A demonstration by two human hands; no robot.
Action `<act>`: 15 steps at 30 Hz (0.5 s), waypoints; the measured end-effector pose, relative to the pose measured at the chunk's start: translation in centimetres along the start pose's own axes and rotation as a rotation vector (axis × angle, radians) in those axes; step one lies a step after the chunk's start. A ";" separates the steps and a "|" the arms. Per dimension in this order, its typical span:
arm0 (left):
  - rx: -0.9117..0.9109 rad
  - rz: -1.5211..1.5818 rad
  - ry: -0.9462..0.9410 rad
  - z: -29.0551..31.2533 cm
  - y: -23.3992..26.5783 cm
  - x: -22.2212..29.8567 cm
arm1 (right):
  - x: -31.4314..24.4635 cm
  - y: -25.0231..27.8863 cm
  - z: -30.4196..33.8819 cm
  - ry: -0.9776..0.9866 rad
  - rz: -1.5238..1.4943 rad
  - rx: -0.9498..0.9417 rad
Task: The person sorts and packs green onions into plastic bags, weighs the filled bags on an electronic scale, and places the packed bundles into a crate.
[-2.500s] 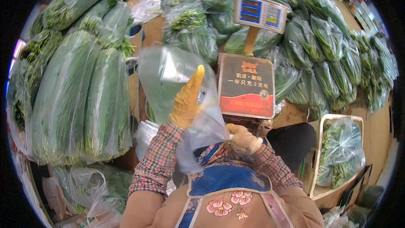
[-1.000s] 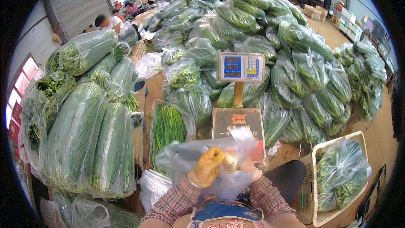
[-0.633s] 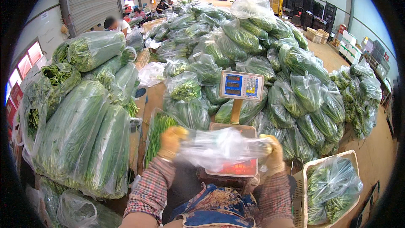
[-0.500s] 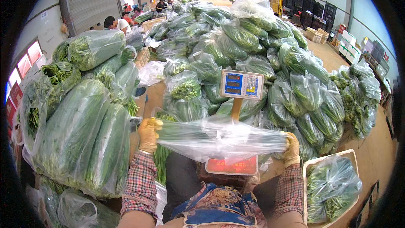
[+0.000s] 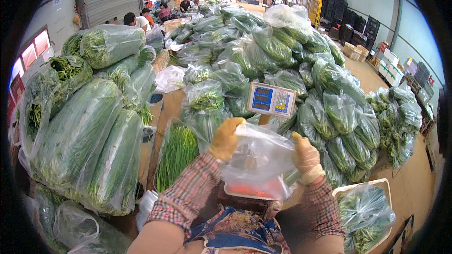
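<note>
A clear plastic bag hangs loosely between my two gloved hands, in front of the scale's post. My left hand, in a yellowish glove, is closed on the bag's upper left edge. At its right edge my right hand grips the film, thumb raised. Below the bag is the red scale platform, partly covered by it. The scale's display head, with a blue screen and keypad, stands just beyond the bag. Long green stalks stand upright in plastic, left of my left hand.
Large bags of green vegetables are stacked on my left. A high heap of bagged greens lies ahead. On the right stands a white crate holding bagged greens. Several people are at the far left; black crates tower far right.
My hands have come closer together, and the bag stretched taut between them now hangs slack. The left hand moved right and slightly up; the right hand moved left and up.
</note>
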State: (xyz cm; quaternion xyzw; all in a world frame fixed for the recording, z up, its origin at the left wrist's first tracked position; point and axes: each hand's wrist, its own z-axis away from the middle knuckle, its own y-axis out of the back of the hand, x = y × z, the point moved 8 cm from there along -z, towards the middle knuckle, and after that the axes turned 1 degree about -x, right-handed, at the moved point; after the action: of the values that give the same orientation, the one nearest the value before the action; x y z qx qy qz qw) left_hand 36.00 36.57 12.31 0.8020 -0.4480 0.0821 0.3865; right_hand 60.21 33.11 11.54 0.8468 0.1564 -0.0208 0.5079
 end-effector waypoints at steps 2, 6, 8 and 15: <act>0.154 0.305 0.095 1.2 2.3 -1.2 | 6.3 -2.6 0.5 -0.138 0.238 -0.120; 0.075 0.364 0.339 4.2 3.6 -5.9 | 22.1 -1.5 3.6 -0.265 0.228 0.036; -0.240 0.136 0.313 7.5 2.9 -7.5 | 23.8 -1.1 4.7 -0.418 -0.040 0.174; -0.149 1.719 0.612 8.0 2.5 -1.5 | 21.4 -11.6 7.5 -0.491 -1.041 -0.042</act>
State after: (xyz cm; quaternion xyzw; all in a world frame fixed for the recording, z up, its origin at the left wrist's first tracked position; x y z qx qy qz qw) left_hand 31.44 31.29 7.49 0.1088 -0.7728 0.5216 0.3448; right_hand 78.12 36.86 -6.14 0.6184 0.4303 -0.4610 0.4689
